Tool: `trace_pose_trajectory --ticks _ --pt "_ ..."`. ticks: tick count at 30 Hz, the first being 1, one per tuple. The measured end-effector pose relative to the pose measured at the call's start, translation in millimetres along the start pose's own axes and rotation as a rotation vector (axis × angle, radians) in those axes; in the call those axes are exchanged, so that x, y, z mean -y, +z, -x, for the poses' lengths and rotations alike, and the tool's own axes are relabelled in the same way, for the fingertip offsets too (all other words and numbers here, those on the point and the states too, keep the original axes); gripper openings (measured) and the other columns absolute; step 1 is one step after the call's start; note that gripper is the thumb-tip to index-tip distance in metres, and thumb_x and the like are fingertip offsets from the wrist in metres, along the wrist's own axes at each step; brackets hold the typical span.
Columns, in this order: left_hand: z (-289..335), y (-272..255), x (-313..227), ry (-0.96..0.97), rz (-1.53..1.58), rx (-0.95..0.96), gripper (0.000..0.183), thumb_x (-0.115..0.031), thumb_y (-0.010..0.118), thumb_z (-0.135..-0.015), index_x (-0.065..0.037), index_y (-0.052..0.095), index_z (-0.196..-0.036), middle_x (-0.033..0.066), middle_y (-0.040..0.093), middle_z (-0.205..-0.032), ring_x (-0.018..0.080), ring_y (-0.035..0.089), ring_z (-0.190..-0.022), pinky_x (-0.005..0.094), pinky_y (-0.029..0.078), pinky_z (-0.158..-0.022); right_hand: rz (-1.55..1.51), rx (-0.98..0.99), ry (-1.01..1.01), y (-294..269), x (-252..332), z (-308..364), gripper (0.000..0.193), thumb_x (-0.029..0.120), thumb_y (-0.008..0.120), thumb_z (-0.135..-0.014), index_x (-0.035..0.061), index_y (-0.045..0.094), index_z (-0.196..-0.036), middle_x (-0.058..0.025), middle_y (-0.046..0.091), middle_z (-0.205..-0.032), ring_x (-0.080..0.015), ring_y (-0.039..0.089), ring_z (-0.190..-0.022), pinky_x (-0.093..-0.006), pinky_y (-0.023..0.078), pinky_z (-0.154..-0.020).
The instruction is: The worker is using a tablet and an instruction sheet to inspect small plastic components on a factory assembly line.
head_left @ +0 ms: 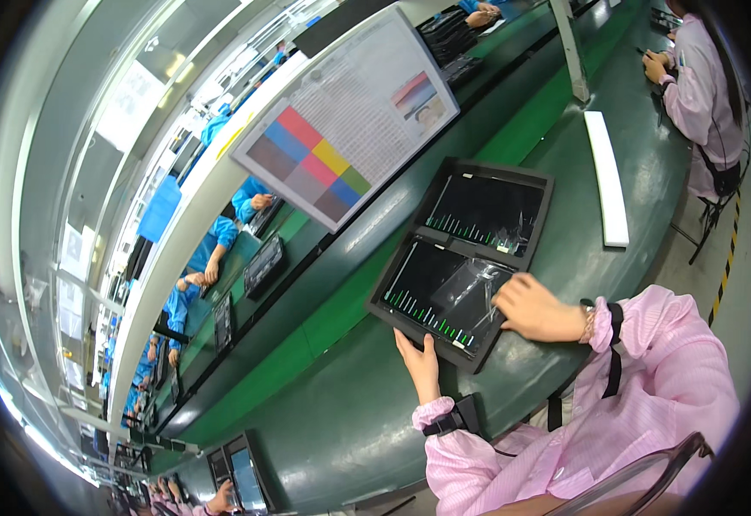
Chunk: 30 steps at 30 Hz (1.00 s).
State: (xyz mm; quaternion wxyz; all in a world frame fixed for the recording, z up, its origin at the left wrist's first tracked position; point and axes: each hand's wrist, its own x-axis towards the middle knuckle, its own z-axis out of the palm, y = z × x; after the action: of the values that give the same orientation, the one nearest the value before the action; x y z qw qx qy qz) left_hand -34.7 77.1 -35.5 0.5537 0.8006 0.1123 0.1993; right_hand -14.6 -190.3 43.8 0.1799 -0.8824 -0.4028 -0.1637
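A black two-compartment tray (377, 291) lies at a slant on the green table. Each compartment holds a dark flat display panel, the far panel (478, 205) and the near panel (418, 279), with rows of small light and green strips along one side. Wrinkled clear film (468, 285) lies over part of the near panel. My left hand (423, 370) grips the tray's near edge, its thumb and a finger showing there. Over the near panel's right side, my right hand (537, 310) has its fingers bent and drawn together at the film; its fingertips are partly hidden.
A long white strip (607, 181) lies right of the tray. Beyond the table's far edge stands a tilted board (349, 120) with colour blocks. Another tray (242, 473) lies lower left, beside another person's hand. A pink-sleeved person (702, 103) sits far right; blue-sleeved people work across the line.
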Motion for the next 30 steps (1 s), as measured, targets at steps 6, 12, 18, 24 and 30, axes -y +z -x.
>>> trace_pose_trajectory --ticks 6,12,18,24,30 --pt "3 -4 -6 -0.007 -0.145 -0.010 0.069 -0.009 0.061 -0.079 0.004 0.026 -0.137 0.0211 0.031 -0.140 0.0314 0.041 -0.124 0.0344 0.033 -0.103 -0.007 0.003 0.002 -7 -10 14 0.040 0.021 0.069 -0.072 0.0004 0.052 -0.102 -0.0094 0.053 -0.097 -0.0242 0.050 -0.098 -0.0408 0.034 -0.097" --pt "30 -39 -11 -0.038 -0.200 0.096 0.069 0.005 0.055 -0.079 0.006 0.022 -0.139 0.0199 0.037 -0.137 0.0248 0.043 -0.124 0.0311 0.035 -0.102 -0.120 0.064 -0.058 -24 11 35 0.038 0.020 0.068 -0.073 0.0018 0.053 -0.103 -0.0082 0.053 -0.095 -0.0230 0.052 -0.094 -0.0415 0.034 -0.098" --pt "73 -94 -23 -0.134 -0.003 0.212 0.070 0.009 0.054 -0.080 0.005 0.019 -0.140 0.0214 0.031 -0.140 0.0256 0.039 -0.126 0.0317 0.032 -0.103 -0.241 0.048 0.065 -45 -10 41 0.033 0.016 0.062 -0.080 -0.0001 0.051 -0.107 -0.0110 0.057 -0.099 -0.0243 0.053 -0.099 -0.0421 0.033 -0.099" --pt "74 -111 -35 -0.207 -0.049 0.250 0.071 0.008 0.055 -0.079 0.002 0.020 -0.141 0.0201 0.031 -0.141 0.0256 0.038 -0.127 0.0327 0.031 -0.105 -0.160 -0.011 0.070 -29 -41 13 0.037 0.013 0.059 -0.082 -0.0056 0.048 -0.112 -0.0161 0.055 -0.113 -0.0255 0.050 -0.110 -0.0426 0.030 -0.102" --pt "73 -103 -65 0.013 -0.451 0.194 0.061 0.000 0.054 -0.082 -0.001 0.029 -0.138 0.0170 0.035 -0.140 0.0294 0.036 -0.129 0.0364 0.032 -0.104 -0.094 0.061 -0.074 -4 -45 -4 0.046 0.022 0.058 -0.085 -0.0093 0.047 -0.117 -0.0182 0.052 -0.121 -0.0254 0.044 -0.120 -0.0450 0.028 -0.104"
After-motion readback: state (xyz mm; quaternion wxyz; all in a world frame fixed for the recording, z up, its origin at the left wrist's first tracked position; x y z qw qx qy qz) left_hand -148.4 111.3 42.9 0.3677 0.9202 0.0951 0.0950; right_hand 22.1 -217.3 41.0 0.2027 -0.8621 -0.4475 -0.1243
